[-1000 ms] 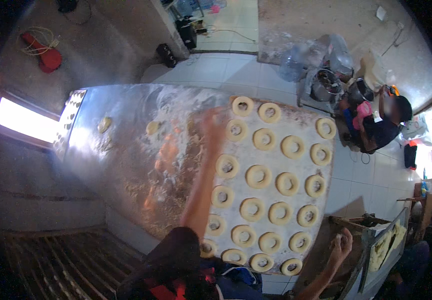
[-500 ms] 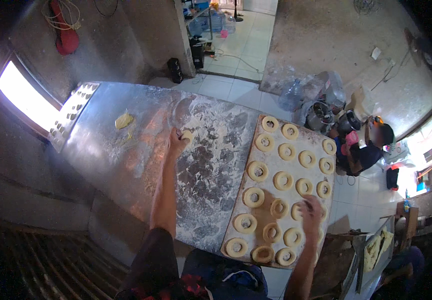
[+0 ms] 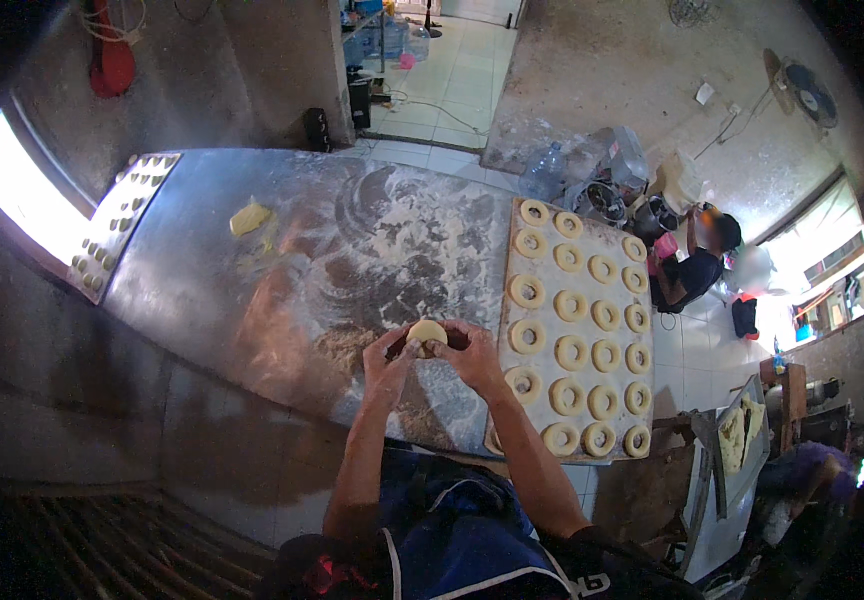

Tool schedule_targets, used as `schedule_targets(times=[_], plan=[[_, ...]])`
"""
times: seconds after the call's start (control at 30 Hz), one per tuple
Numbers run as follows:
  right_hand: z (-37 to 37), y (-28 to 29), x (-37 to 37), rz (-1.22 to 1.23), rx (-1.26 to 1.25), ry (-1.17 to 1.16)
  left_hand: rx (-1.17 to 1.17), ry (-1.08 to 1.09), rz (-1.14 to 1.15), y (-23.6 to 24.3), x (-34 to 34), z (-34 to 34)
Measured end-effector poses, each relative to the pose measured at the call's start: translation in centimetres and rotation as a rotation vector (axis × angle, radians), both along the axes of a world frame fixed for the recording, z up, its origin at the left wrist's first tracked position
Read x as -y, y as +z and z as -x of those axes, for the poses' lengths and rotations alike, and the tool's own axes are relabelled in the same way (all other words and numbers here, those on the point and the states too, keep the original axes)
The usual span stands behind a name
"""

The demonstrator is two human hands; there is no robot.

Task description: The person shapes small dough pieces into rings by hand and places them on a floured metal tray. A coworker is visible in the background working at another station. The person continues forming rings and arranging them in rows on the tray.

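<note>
Between my two hands, above the near part of the floured metal table (image 3: 202,270), is a pale dough ring (image 3: 428,332). My left hand (image 3: 388,362) grips its left side, with the thumb on the near face. The right side is pinched by my right hand (image 3: 471,357). The thumbs cover part of the dough, so its hole is mostly hidden. To the right of my right hand lies a flour-dusted board (image 3: 542,375) bearing rows of dough rings (image 3: 571,305).
A flat dough scrap (image 3: 250,218) lies on the table's left half. A tray (image 3: 112,243) of small dough pieces stands at the far left end. Beyond the board, a seated person (image 3: 697,265) is near pots (image 3: 655,215) and a large clear water bottle (image 3: 545,170).
My left hand has come back toward me with the dough ring from the table. My right hand has left the board and moved left to take the ring's other side. The view has shifted.
</note>
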State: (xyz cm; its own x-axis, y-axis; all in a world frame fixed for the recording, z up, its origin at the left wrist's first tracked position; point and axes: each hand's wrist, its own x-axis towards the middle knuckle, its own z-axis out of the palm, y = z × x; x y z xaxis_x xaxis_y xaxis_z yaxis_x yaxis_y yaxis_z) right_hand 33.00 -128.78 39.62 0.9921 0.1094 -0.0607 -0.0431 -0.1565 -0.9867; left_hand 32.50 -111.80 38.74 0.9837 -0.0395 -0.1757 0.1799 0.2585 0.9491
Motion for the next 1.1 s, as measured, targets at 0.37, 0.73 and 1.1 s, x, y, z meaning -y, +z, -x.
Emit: schedule_targets(times=[0.37, 0.73, 1.1], plan=[[2.0, 1.6, -4.9, 0.076, 0.132, -0.083, 0.234, -0.098, -0.501, 0.3, -3.2, 1.1], [1.2, 2.1, -4.5, -0.379, -0.046, -0.043, 0.154, -0.264, 0.441, 0.9, -2.8, 1.4], [1.9, 1.9, -5.1, 0.017, -0.163, -0.221, 0.404, 0.034, -0.331, -1.5, 0.5, -0.4]])
